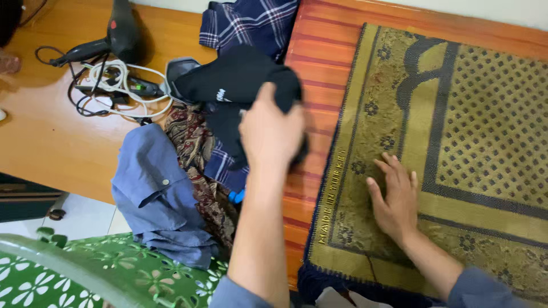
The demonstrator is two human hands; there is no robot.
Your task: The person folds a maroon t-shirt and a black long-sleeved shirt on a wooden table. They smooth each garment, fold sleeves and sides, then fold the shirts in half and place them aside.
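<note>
One black garment (237, 80), its long axis running left to right, hangs over the clothes pile (188, 171) left of the single patterned rug (456, 142), the left hand (271, 134) clamped on its right end, while the right hand (394, 199) lies flat, fingers spread, on the rug.

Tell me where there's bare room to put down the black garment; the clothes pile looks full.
Free: the patterned rug right of the right hand, and the orange striped strip between rug and clothes. Bare wood lies below the tangled cables. Crowded: the clothes heap under the left hand, which grips the black garment.
</note>
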